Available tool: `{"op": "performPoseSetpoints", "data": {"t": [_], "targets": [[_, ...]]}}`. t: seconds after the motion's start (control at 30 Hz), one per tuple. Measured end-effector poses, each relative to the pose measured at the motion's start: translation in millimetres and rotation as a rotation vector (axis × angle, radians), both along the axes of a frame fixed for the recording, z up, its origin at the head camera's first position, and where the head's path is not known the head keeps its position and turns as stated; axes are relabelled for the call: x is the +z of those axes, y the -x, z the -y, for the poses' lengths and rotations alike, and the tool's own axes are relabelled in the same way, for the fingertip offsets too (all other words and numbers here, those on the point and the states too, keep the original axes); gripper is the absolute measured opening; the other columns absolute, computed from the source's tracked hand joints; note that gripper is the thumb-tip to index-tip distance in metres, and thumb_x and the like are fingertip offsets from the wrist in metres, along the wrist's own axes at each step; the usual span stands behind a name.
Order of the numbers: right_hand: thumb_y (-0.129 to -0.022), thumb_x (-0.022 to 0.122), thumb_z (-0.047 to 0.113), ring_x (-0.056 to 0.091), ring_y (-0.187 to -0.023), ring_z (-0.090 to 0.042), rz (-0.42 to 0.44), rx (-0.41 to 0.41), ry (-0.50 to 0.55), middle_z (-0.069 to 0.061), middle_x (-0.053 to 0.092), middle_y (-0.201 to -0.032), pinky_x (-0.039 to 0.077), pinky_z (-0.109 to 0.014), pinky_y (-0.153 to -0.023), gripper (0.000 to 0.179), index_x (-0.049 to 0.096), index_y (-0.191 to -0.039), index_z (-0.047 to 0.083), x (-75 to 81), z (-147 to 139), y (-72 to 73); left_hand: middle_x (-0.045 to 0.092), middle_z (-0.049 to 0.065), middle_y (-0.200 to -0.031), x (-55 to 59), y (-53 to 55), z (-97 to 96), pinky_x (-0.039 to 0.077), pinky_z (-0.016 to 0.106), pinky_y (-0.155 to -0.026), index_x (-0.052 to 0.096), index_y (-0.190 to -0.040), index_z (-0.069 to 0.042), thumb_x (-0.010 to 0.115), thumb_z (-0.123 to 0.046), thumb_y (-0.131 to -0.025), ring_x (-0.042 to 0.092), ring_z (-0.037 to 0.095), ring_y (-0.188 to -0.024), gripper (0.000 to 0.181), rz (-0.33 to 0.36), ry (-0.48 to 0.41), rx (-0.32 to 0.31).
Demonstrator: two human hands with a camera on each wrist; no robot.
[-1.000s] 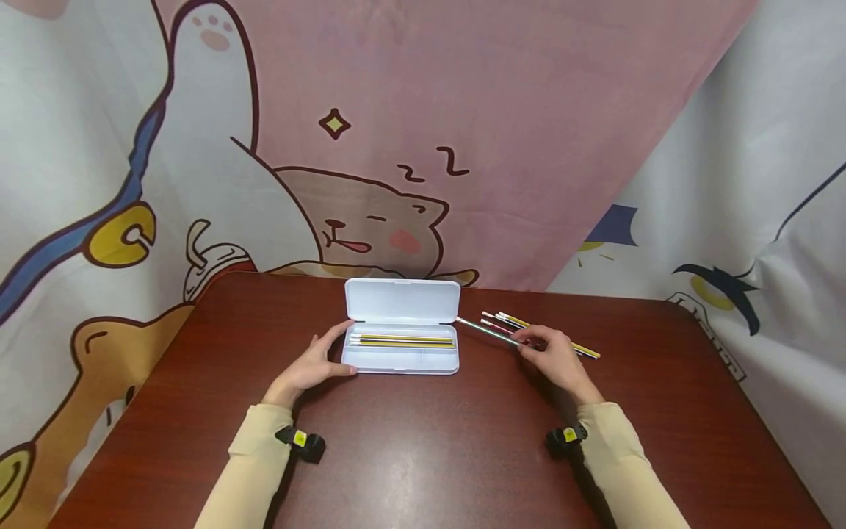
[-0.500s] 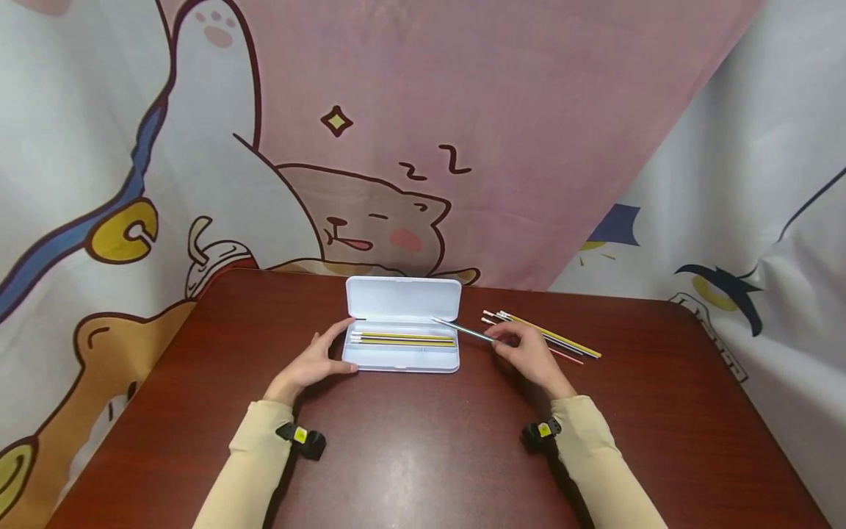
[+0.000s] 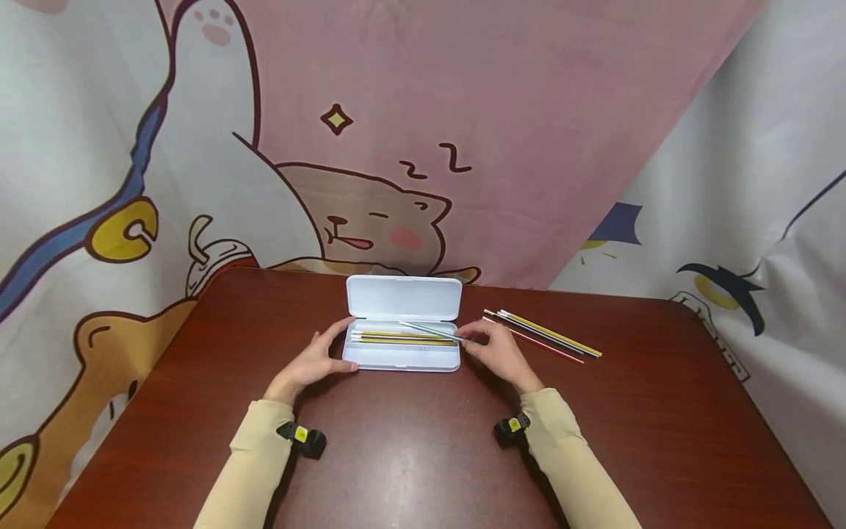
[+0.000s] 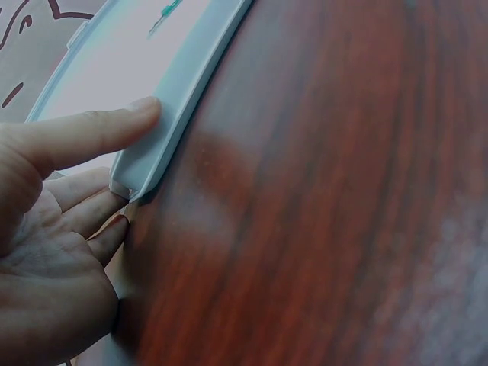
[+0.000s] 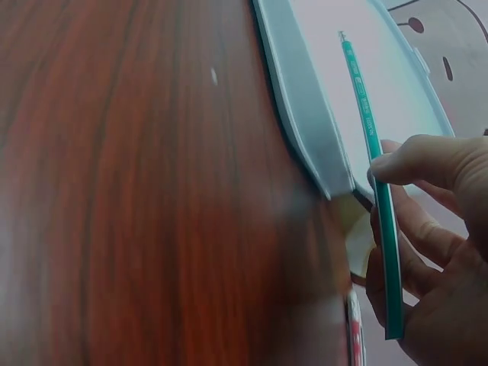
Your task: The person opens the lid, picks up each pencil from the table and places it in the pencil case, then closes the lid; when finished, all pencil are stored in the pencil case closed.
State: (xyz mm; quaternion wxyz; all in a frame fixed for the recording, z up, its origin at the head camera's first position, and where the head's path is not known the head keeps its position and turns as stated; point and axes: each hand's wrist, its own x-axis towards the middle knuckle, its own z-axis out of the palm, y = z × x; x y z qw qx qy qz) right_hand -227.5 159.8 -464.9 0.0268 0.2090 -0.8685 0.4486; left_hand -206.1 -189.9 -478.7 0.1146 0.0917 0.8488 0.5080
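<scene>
A white pencil case [image 3: 383, 358] lies with its lid up on the table, and several yellow-and-black pencils [image 3: 390, 338] rest in its back compartment. At the case's left end my left hand [image 3: 307, 369] holds it, thumb [image 4: 107, 131] on the near edge and index finger by the hinge corner. My right hand [image 3: 499, 353] pinches a green pencil [image 5: 360, 95] near its rear part. That pencil slants over the case from the right, its metal-ferruled end pointing left; whether it touches the other pencils I cannot tell.
Right of the case lie several loose pencils [image 3: 551, 334], yellow ones beside a dark one, with a red pencil [image 3: 551, 349] nearest. The brown wooden table [image 3: 410, 441] ends at a cartoon-printed cloth [image 3: 529, 147] just behind the lid.
My right hand has carried the green pencil leftward from beside the loose pencils to over the case. The red pencil now shows fully. My left hand has stayed on the case.
</scene>
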Motion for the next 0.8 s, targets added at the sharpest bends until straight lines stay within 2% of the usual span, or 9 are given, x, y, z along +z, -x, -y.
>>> {"op": "performPoseSetpoints", "data": {"t": [0.13,0.23,0.4,0.53,0.8], "targets": [[-0.082,0.069,-0.005,0.062,-0.092,-0.024,-0.02,0.023,0.02,-0.007,0.069,-0.096,0.049,-0.046,-0.083,0.018,0.074,-0.098,0.002,0.5,12.2,2.0,0.026,0.022,-0.153,1.2,-0.2,-0.3,-0.012,0.058,-0.11,0.033,-0.149,-0.009,0.079,-0.007,-0.074,-0.003,0.043,-0.142,0.088,0.0,-0.004,-0.001],[-0.082,0.068,-0.005,0.062,-0.092,-0.024,-0.013,0.031,0.025,-0.007,0.069,-0.096,0.049,-0.045,-0.085,0.019,0.075,-0.098,0.003,1.6,22.0,4.2,0.027,0.023,-0.152,1.8,-0.4,-0.8,-0.011,0.057,-0.11,0.033,-0.149,-0.009,0.079,-0.007,-0.074,0.001,0.043,-0.143,0.088,-0.006,-0.005,-0.003],[-0.082,0.067,-0.004,0.06,-0.084,-0.019,-0.004,0.044,0.01,-0.005,0.07,-0.092,0.05,-0.037,-0.076,0.018,0.076,-0.096,0.004,1.7,36.8,9.0,0.028,0.023,-0.151,0.1,0.9,-0.4,-0.012,0.056,-0.11,0.033,-0.148,-0.008,0.079,-0.008,-0.074,0.006,0.043,-0.143,0.088,-0.018,0.001,-0.01],[-0.081,0.067,-0.005,0.059,-0.079,-0.016,-0.006,0.059,0.007,-0.005,0.07,-0.09,0.049,-0.031,-0.071,0.018,0.076,-0.094,0.003,1.9,46.4,11.3,0.028,0.024,-0.151,-1.5,2.2,0.2,-0.012,0.058,-0.11,0.032,-0.148,-0.006,0.079,-0.008,-0.074,0.003,0.045,-0.142,0.088,-0.021,-0.004,-0.015],[-0.081,0.066,-0.005,0.059,-0.076,-0.017,0.007,0.094,0.012,-0.008,0.07,-0.088,0.05,-0.03,-0.07,0.017,0.075,-0.093,0.002,3.3,62.1,13.8,0.027,0.024,-0.152,-1.4,0.2,0.6,-0.012,0.059,-0.109,0.033,-0.148,-0.009,0.079,-0.01,-0.073,-0.003,0.046,-0.141,0.088,-0.024,-0.029,-0.004]]}}
